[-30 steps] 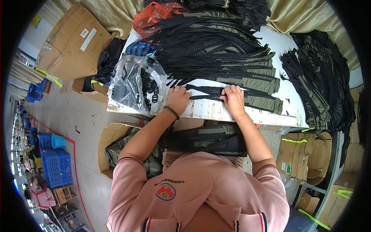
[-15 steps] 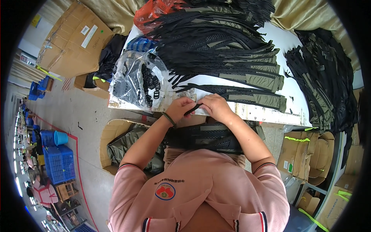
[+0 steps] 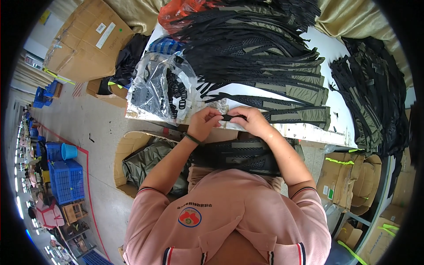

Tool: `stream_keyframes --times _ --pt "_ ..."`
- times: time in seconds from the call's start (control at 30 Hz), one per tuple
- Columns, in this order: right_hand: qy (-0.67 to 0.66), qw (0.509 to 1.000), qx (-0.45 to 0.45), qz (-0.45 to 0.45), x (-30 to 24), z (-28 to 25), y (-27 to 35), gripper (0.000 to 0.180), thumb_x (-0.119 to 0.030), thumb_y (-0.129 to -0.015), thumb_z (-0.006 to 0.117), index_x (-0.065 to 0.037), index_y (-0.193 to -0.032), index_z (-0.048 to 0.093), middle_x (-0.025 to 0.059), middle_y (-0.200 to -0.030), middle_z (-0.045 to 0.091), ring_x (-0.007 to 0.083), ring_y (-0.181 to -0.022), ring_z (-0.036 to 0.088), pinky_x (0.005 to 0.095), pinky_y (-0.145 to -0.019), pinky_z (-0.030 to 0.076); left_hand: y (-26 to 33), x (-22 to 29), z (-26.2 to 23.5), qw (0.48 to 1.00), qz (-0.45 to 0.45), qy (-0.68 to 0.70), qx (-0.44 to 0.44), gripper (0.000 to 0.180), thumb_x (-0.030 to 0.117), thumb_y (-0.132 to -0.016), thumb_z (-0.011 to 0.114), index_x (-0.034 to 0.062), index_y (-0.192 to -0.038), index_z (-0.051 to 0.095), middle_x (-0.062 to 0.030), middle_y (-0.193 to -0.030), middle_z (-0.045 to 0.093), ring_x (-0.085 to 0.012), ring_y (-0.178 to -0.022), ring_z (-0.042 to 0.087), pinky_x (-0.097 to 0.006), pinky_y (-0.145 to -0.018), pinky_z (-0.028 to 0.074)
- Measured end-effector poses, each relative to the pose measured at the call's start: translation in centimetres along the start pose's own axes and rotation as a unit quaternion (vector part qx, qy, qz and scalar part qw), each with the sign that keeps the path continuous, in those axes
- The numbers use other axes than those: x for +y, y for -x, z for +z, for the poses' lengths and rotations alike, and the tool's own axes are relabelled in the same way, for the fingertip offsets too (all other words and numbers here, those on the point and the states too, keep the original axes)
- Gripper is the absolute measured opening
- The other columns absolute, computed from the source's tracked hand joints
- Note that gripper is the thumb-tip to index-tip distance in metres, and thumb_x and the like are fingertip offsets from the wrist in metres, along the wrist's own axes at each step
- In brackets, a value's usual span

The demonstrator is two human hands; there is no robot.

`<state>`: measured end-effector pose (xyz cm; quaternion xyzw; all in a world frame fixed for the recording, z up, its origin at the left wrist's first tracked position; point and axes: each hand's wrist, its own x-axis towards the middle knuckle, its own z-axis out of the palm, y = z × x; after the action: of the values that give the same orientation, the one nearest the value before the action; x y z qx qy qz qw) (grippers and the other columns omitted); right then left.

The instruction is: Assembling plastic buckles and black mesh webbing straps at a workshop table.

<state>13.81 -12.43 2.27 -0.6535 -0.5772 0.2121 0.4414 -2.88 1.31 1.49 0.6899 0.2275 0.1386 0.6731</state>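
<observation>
Black in the head view, the strap (image 3: 227,117) spans the left hand (image 3: 203,123) and right hand (image 3: 252,122) at the table's (image 3: 340,118) near edge, both pinching it, seemingly working its end, which calls next for a steady two-handed grip, though they hide its tip.

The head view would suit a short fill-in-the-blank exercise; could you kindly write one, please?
1. The strap held between the left hand and the right hand is coloured ____.
2. The dark wristband circles the person's ____ wrist.
3. The clear plastic bag rests on a tabletop coloured ____.

Missing words: black; left; white.
</observation>
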Motion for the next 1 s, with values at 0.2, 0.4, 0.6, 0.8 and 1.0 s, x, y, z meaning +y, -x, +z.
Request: stream_keyframes --times 0.2,0.4,0.6,0.8,1.0 --pt "-0.128 0.985 -0.020 0.112 0.2 1.5 0.2 0.012 -0.014 -0.085 0.061 -0.002 -0.086 0.064 0.0072 -0.072 0.062 0.0163 -0.065 0.058 0.0272 -0.061 0.046 0.0 -0.1 -0.1 0.999 0.012 0.040 0.012 0.014 0.000 -0.085 0.061 -0.0015 -0.099 0.058 -0.0060 -0.082 0.064 -0.0108 -0.073 0.063 -0.021 -0.065 0.051" --pt "-0.219 0.962 -0.064 0.153 0.7 1.1 -0.1 0.018 -0.015 -0.088 0.057 0.000 -0.081 0.064 -0.0014 -0.064 0.057 0.0043 -0.065 0.050 0.0218 -0.060 0.042 0.3 0.1 0.2 0.999 0.041 0.022 -0.015 0.017 -0.002 -0.084 0.061 -0.0020 -0.100 0.058 -0.0056 -0.085 0.063 -0.0103 -0.075 0.063 -0.022 -0.068 0.052" --pt "-0.027 0.999 0.024 -0.002 -1.9 1.8 -0.3 0.015 -0.018 -0.084 0.062 -0.003 -0.086 0.064 0.0098 -0.077 0.064 0.0250 -0.067 0.061 0.0312 -0.062 0.047 0.1 0.3 -0.2 0.999 0.000 0.032 -0.003 0.013 -0.001 -0.084 0.062 -0.0016 -0.097 0.059 -0.0052 -0.085 0.064 -0.0086 -0.073 0.061 -0.021 -0.065 0.051" --pt "0.005 0.999 -0.012 0.047 -1.4 1.5 0.0 0.011 -0.015 -0.083 0.061 -0.006 -0.088 0.065 0.0117 -0.082 0.062 0.0312 -0.075 0.060 0.0362 -0.068 0.048 -2.0 0.5 -6.3 0.927 0.094 -0.338 0.135 0.029 0.011 -0.072 0.074 0.0030 -0.096 0.060 -0.0123 -0.092 0.062 -0.0242 -0.077 0.062 -0.032 -0.067 0.050" --pt "0.027 0.997 -0.041 0.051 -1.6 2.0 -0.4 0.012 -0.014 -0.083 0.062 -0.007 -0.090 0.067 0.0108 -0.085 0.062 0.0306 -0.079 0.060 0.0358 -0.072 0.048 -3.0 -1.8 -10.4 0.831 0.024 -0.542 0.125 0.031 0.011 -0.069 0.074 0.0058 -0.095 0.058 -0.0134 -0.088 0.059 -0.0333 -0.087 0.059 -0.039 -0.075 0.048"
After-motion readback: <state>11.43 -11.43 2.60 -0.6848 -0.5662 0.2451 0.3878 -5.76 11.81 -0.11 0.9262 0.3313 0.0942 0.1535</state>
